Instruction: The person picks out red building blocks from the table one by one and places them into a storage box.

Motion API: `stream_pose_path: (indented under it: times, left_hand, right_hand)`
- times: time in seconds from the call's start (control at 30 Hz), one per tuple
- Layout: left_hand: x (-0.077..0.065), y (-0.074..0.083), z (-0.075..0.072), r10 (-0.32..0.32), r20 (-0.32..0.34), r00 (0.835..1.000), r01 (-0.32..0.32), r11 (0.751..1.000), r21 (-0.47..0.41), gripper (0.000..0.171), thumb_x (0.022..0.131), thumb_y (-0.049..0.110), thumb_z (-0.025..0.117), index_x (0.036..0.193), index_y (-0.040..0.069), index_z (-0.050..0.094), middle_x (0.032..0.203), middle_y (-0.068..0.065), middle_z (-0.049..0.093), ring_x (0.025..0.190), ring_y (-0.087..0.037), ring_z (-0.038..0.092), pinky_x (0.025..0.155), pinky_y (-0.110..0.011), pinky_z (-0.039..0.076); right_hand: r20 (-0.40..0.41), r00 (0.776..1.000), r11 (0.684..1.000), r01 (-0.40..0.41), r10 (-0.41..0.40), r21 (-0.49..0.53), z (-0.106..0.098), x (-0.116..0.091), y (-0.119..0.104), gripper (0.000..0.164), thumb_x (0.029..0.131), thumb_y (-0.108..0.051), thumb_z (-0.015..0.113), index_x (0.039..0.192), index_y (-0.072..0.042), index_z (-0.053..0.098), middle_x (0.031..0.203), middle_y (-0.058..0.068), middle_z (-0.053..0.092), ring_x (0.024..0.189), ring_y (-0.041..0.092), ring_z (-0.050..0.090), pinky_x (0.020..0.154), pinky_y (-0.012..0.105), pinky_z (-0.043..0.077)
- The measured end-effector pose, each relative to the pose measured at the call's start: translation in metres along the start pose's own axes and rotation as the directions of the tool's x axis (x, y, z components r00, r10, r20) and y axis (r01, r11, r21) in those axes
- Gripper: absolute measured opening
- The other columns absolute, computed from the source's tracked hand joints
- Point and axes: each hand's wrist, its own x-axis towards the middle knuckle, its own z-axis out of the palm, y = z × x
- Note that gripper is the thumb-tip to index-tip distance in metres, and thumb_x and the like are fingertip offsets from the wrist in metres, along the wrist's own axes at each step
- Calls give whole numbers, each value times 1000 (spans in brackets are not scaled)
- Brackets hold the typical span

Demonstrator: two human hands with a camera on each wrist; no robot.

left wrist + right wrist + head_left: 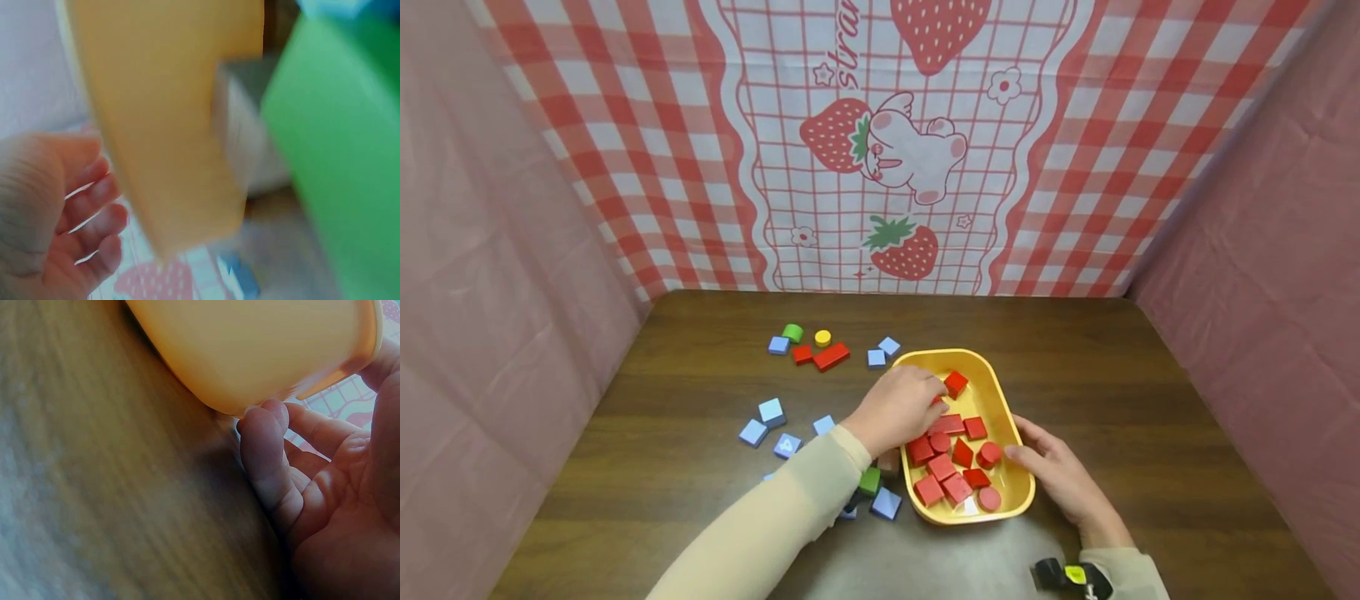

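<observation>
A yellow tray holds several red blocks, some cube-shaped, some round, one long. My left hand reaches over the tray's left rim, its fingers loosely bent above the red blocks. In the left wrist view, nothing shows between the thumb and fingers of that hand; the tray's wall hides what lies beneath. At the tray's right side, my right hand grips the rim, thumb on top. Its fingers touch the outer wall in the right wrist view.
Blue blocks lie scattered left of the tray. A green block and a brownish block stand close to its left wall. Farther back are a long red block, a yellow round block and a green block.
</observation>
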Motion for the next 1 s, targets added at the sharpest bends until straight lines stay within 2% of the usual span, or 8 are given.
stream_pose_path:
  times: [0.1,0.2,0.27,0.37,0.43,0.53,0.73,1.0]
  left_hand:
    - [-5,-20,-13,-59,-110,992,63,998,30,25,96,35,64,108,15,73,102,2,68,92,-15,57,85,-35,52]
    - [-9,-46,-20,-211,-158,965,216,976,13,27,94,34,66,109,11,72,103,-3,67,91,-19,57,82,-37,53]
    - [-14,-64,-19,-323,-140,936,326,945,-2,32,93,36,68,109,9,71,103,-6,66,91,-22,57,80,-40,53]
    - [-23,-88,-11,-445,-58,894,447,894,19,38,90,40,71,108,7,70,101,-9,66,91,-27,58,76,-44,55]
    - [-29,-99,-5,-500,5,866,499,866,35,41,88,42,72,106,6,70,100,-11,67,88,-29,60,73,-47,55]
    - [-34,-108,4,-541,68,838,540,841,39,42,85,43,75,104,5,70,97,-12,68,83,-30,62,67,-49,56]
    - [-36,-111,10,-560,29,828,560,828,27,42,84,39,78,104,3,70,96,-12,67,80,-31,63,65,-51,56]
    - [-37,-112,10,-562,-11,827,563,827,16,20,83,14,71,99,3,68,86,-14,66,71,-32,63,58,-50,56]
  right_hand:
    - [-3,1000,1000,2,-2,2,0,0,0,59,96,-23,62,147,0,41,142,22,45,119,28,50,84,19,49]
    - [-6,1000,1000,-11,11,-12,0,-1,-1,60,96,-25,62,147,-1,41,143,22,44,120,28,48,84,19,48]
    - [-10,1000,1000,-15,15,-19,0,-1,-1,61,96,-26,63,147,-1,41,143,21,45,119,28,49,84,19,49]
    - [-12,1000,1000,-17,16,-17,0,-2,-1,60,96,-26,63,147,-1,41,142,22,45,118,28,50,84,19,49]
    - [-12,1000,1000,-20,20,-14,0,-3,-1,61,96,-26,63,147,-1,41,142,22,45,117,27,51,84,19,49]
    - [-10,1000,1000,-27,27,-11,1,-3,-1,62,96,-26,63,147,0,40,142,22,45,116,27,52,84,19,49]
    - [-12,1000,1000,-23,23,-10,0,-4,-3,62,96,-27,62,147,0,40,143,22,44,118,27,50,84,19,49]
    - [-3,1000,1000,-9,9,-7,1,-3,-3,60,96,-26,62,147,0,41,143,22,44,120,29,48,85,19,48]
